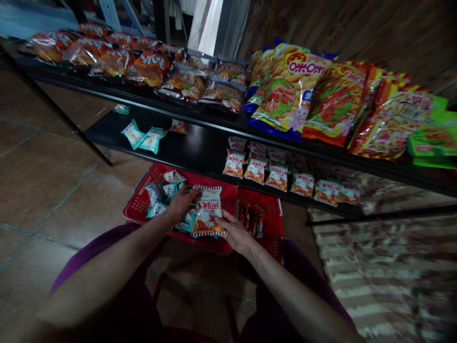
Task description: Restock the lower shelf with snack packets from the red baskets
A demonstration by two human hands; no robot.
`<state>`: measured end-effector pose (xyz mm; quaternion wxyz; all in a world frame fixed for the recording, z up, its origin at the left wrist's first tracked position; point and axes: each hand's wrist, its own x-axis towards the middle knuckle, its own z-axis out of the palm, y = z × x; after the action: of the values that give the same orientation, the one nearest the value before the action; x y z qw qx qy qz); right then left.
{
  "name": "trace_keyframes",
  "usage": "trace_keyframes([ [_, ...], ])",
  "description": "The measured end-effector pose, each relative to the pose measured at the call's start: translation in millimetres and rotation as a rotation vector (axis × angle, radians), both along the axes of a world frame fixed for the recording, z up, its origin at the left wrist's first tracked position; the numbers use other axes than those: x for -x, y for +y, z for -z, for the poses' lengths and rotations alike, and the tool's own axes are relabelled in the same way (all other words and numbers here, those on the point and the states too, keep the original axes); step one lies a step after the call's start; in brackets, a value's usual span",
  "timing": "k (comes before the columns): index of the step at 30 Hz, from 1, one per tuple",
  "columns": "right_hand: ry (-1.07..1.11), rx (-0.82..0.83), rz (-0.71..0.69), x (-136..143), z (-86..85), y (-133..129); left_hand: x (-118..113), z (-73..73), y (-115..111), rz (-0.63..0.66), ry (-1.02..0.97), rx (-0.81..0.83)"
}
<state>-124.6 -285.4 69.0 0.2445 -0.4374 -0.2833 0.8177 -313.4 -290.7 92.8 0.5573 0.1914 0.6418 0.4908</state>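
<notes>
Over the red basket (137, 206), a white and orange snack bag (207, 212) is held between both hands, its printed front facing up. My left hand (183, 200) has its fingers at the bag's upper left edge. The lower right edge is pinched by my right hand (233, 231), thumb on the front. Beneath my left hand, several teal and white snack bags (156, 208) lie in the basket, partly hidden by my forearm. A small white and red bag (173, 176) rests near the basket's far rim.
On the lower black shelf (200, 147) stand several small white and orange bags (255, 170) in rows, with teal bags (153, 139) lying at left. Larger snack bags (285, 90) fill the upper shelf (123, 93). A second red basket (274, 224) holds red packets (257, 216).
</notes>
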Motion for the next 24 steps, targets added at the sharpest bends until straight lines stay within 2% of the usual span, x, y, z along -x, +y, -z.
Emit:
trace_keyframes([
  [4, -0.038, -0.033, 0.036, 1, 0.1, 9, -4, 0.3, -8, 0.134, -0.105, 0.126],
  [7, -0.058, -0.028, 0.047, 2, 0.8, 11, -11, 5.0, -19, 0.203, -0.160, 0.092],
  [15, -0.054, -0.015, 0.088, 3, 3.9, 8, -20, 21.4, -31, 0.233, -0.175, -0.016],
  [24, -0.017, -0.060, 0.091, -6, 2.3, 7, -28, 17.4, -29, 0.276, -0.142, -0.028],
])
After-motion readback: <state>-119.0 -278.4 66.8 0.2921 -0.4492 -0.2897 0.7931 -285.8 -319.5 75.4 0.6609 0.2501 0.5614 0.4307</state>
